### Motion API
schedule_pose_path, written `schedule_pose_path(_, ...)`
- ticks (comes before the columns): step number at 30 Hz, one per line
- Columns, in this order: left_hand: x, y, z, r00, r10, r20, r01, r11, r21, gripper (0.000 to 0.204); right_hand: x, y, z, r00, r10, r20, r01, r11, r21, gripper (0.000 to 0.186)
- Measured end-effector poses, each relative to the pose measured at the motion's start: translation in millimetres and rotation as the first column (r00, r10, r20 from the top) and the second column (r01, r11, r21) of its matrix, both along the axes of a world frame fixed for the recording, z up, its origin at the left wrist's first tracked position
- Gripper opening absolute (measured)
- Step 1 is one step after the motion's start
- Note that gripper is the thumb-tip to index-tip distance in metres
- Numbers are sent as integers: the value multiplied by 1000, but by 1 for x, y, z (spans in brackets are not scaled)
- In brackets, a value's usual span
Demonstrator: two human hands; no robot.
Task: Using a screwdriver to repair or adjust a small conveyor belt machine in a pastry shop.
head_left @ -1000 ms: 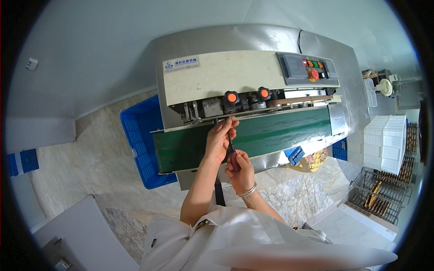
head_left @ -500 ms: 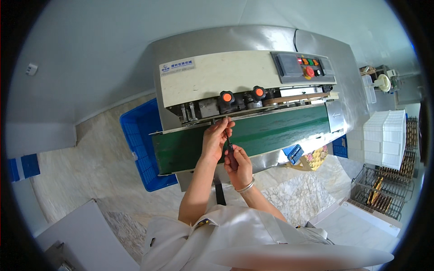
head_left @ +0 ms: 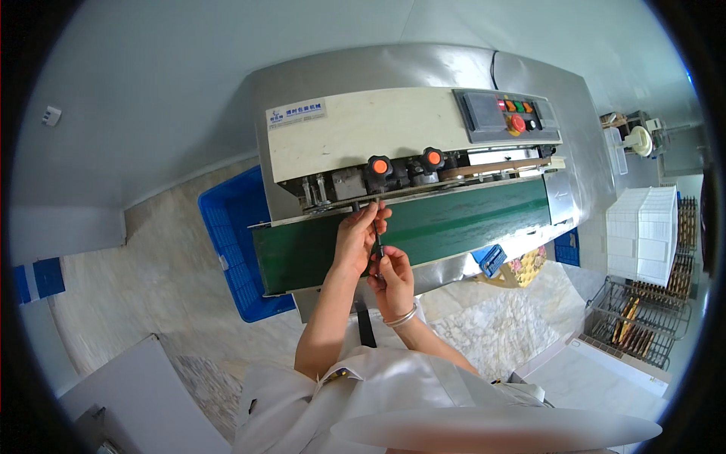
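Observation:
A cream band sealing machine (head_left: 355, 121) with two black-and-orange knobs (head_left: 379, 166) stands on a steel bench, its green conveyor belt (head_left: 476, 216) along the front. My left hand (head_left: 359, 234) is closed near the machine's lower rail (head_left: 408, 193), pinching the upper shaft of a dark tool like a screwdriver (head_left: 379, 248). My right hand (head_left: 391, 276), with a silver bangle, is wrapped round that tool's handle over the belt, just below my left hand. The tool's tip is hidden by my fingers or too small to make out.
A blue crate (head_left: 234, 265) sits on the floor left of the bench. A blue case (head_left: 491, 261) lies at the bench's front right. Further right are white stacked baskets (head_left: 639, 231) and a wire rack (head_left: 635, 321).
Both hands and the tool have shifted slightly left. My right hand's fingers have moved a little on the handle, which now shows less.

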State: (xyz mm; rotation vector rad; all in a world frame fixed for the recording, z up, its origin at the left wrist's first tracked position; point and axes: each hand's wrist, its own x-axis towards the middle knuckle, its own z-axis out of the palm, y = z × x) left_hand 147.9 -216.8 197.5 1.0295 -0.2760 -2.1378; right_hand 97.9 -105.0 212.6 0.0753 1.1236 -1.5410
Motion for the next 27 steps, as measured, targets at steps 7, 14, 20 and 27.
schedule_pose_path(7, -6, 0, 4, 997, 42, 68, -47, 997, 65, 26, 10, -6, -2, 975, 5, -221, -8, 1000, -10, 33)
schedule_pose_path(14, -3, 2, -9, 996, 37, -76, -35, 999, 27, 26, -13, 7, 13, 945, 49, 322, -64, 997, 35, 32)
schedule_pose_path(20, -9, 5, 2, 998, 64, -29, -63, 998, 29, 28, -15, 25, -2, 956, 231, 183, -239, 971, 23, 30)
schedule_pose_path(27, -10, 8, 2, 997, 71, -3, -71, 997, 19, 27, -10, 15, 7, 989, 94, 116, -95, 996, -1, 14)
